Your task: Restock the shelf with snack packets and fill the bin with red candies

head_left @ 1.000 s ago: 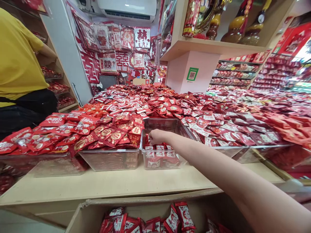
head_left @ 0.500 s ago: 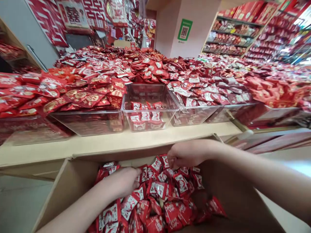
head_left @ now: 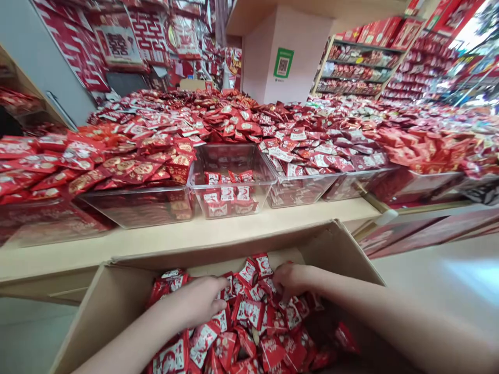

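A cardboard box (head_left: 132,259) below me holds a heap of small red-and-white wrapped packets (head_left: 249,311). My left hand (head_left: 202,298) rests over the heap's left middle. Its thumb and forefinger are apart, with red packets right by the fingertips. Toward the far right of the heap, my right hand (head_left: 292,280) reaches down among the packets, fingers curved and apart. Part of its fingertips is hidden. Beyond the box, a clear plastic bin (head_left: 230,214) on the counter contains several similar packets, stacked against its front wall.
The pale counter edge (head_left: 156,241) runs just behind the box. Clear bins heaped with red packets (head_left: 136,169) flank the middle bin. A pillar (head_left: 259,72) with a green QR sign (head_left: 283,62) and stocked shelves (head_left: 362,57) stand behind.
My right hand has opened from a fist and lowered into the packets. My left hand's thumb and forefinger have parted. The camera view has tilted slightly upward and turned right.
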Demonstrator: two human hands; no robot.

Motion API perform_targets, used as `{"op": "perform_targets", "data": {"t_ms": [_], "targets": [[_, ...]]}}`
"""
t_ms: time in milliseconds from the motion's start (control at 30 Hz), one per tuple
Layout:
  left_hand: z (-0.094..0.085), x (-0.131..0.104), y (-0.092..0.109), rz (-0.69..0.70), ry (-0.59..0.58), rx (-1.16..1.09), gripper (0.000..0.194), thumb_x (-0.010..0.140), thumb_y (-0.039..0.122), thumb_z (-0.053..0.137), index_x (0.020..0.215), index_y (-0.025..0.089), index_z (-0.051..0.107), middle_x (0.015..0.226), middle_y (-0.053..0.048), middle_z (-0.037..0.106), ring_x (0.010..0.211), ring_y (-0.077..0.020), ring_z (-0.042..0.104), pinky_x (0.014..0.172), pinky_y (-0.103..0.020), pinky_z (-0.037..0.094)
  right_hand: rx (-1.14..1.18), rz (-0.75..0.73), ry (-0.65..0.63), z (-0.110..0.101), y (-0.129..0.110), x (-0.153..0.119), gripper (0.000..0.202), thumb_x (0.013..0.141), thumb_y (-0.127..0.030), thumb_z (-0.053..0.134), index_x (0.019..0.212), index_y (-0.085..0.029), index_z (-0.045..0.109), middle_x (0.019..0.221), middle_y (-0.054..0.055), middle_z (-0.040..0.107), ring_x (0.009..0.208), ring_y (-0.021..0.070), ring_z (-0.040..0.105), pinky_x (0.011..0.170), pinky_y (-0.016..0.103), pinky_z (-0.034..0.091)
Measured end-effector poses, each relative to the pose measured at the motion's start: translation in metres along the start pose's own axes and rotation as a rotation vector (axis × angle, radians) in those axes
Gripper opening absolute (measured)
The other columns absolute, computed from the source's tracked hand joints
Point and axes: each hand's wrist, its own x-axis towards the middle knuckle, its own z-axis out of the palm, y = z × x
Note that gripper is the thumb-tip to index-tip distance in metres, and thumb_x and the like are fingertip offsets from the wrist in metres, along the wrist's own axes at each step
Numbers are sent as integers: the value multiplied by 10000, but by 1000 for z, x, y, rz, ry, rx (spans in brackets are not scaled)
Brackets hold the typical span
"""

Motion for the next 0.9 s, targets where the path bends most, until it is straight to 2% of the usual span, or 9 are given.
{"op": "perform_targets", "data": {"t_ms": [100, 200, 300, 400, 533, 633, 733, 867, 900], "targets": [[1, -4, 4, 67, 42, -104, 405, 721, 344, 486, 1116, 255, 506, 1137, -57, 561, 1042, -229, 497, 878, -315, 353, 100, -68, 58, -7, -2, -1, 114, 641, -260, 620, 707, -168, 623, 670, 0, 581, 648, 132, 514, 513, 204, 322], [3, -8, 12, 130, 75, -305, 479, 729, 380, 485, 1189, 260, 421, 1170, -58, 525, 1048, -223, 474, 875, -321, 351, 302, -230, 226, -20, -11, -11, 93, 679, -248, 575, 747, -185, 586, 651, -30, 537, 601, 97, 462, 520, 188, 321], [5, -9, 25, 213, 33, -615, 459, 721, 352, 517, 1156, 240, 421, 934, -25, 599, 799, -166, 539, 668, -252, 414, 579, -325, 367, -32, -25, -23, 95, 719, -245, 527, 777, -170, 540, 644, -36, 501, 563, 74, 417, 516, 175, 327], [5, -7, 36, 231, 15, -850, 369, 704, 247, 542, 1063, 201, 471, 677, 43, 540, 577, -97, 468, 495, -194, 337, 873, -348, 439, -36, -37, -28, 127, 729, -273, 524, 761, -152, 503, 608, -40, 472, 531, 64, 394, 491, 171, 324], [5, -5, 42, 194, 97, -1125, 511, 679, 189, 561, 1153, 179, 369, 743, 17, 572, 718, -127, 532, 626, -224, 403, 1293, -365, 482, -35, -48, -28, 281, 660, -375, 608, 780, -148, 493, 636, -30, 503, 551, 70, 438, 525, 191, 359], [-4, -13, 47, 191, 167, -1151, 607, 702, 234, 559, 1227, 189, 258, 865, -36, 608, 833, -158, 553, 751, -272, 423, 1349, -349, 541, -47, -52, -38, 283, 664, -401, 598, 738, -141, 516, 588, -33, 504, 518, 72, 446, 516, 200, 368], [-42, -28, 50, 278, 307, -898, 528, 763, 327, 495, 1236, 266, 269, 998, -24, 590, 903, -152, 542, 799, -261, 420, 1063, -337, 762, -83, -51, -67, 203, 725, -339, 544, 717, -137, 573, 613, -11, 549, 567, 86, 479, 551, 203, 379], [-136, -24, 45, 225, 734, -160, 251, 770, 325, 446, 974, 238, 564, 986, 9, 610, 920, -157, 531, 824, -237, 392, 497, -190, 1164, -165, -31, -109, 151, 753, -236, 491, 782, -149, 612, 710, 16, 607, 666, 114, 528, 626, 218, 389], [-160, -15, 41, 162, 765, 40, 254, 772, 301, 426, 960, 217, 575, 959, 1, 620, 895, -159, 541, 802, -240, 398, 378, -112, 1200, -186, -24, -113, 154, 749, -227, 491, 805, -151, 614, 723, 21, 614, 667, 119, 533, 624, 222, 389]]}}
